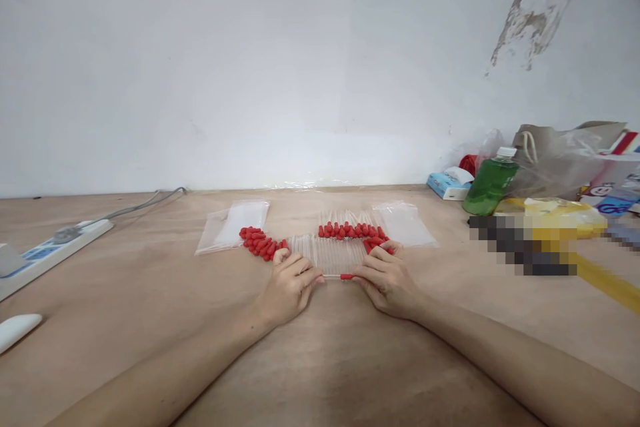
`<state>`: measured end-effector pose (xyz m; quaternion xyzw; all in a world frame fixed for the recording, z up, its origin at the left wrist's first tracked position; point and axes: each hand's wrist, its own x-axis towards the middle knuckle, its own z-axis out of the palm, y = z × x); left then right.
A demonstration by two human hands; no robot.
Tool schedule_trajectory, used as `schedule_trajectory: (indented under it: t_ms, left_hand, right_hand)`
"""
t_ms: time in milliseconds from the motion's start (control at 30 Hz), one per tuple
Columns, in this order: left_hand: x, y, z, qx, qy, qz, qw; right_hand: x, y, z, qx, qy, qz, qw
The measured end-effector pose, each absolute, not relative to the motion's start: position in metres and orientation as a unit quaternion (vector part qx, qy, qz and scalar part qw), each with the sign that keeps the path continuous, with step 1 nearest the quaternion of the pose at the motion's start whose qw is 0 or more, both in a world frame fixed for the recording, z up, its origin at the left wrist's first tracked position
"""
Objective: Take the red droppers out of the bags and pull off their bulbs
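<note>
On the brown table lies a row of clear glass droppers. A pile of loose red rubber bulbs sits to their left. More droppers with red bulbs fitted lie behind. My left hand pinches the clear end of one dropper. My right hand pinches the red bulb at its other end. Both hands rest on the table, close together.
Clear plastic bags lie at the left and right of the droppers. A power strip with its cable is at far left, a white object near it. At right stand a green bottle, a tissue box and bags.
</note>
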<state>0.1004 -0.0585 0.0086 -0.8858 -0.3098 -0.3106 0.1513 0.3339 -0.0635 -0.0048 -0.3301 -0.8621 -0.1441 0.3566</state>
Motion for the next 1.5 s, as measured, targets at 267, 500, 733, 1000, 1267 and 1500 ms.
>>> schedule_trajectory:
  t_ms: [267,500,733,1000,1267,1500]
  left_hand:
    - [0.099,-0.057,0.005,-0.892,-0.297,-0.310,0.139]
    - [0.076,-0.049,0.004,-0.855,-0.342,-0.368,0.132]
    - [0.068,-0.043,-0.006,-0.849,-0.338,-0.403,0.059]
    - [0.098,-0.033,0.018,-0.824,-0.348,-0.441,0.074]
    - [0.126,-0.030,0.005,-0.862,-0.390,-0.299,0.122]
    - [0.127,-0.040,-0.002,-0.862,-0.402,-0.293,0.102]
  right_hand:
    - [0.330,-0.070,0.001,-0.322,-0.878,-0.097,0.340]
    - [0.359,-0.062,-0.001,-0.375,-0.837,-0.071,0.393]
    - [0.356,-0.045,-0.007,-0.371,-0.770,0.038,0.518]
    - [0.397,0.011,0.004,-0.603,-0.593,0.149,0.512]
    - [0.418,0.016,0.002,-0.650,-0.607,0.163,0.428]
    - [0.418,0.014,0.001,-0.702,-0.604,0.125,0.356]
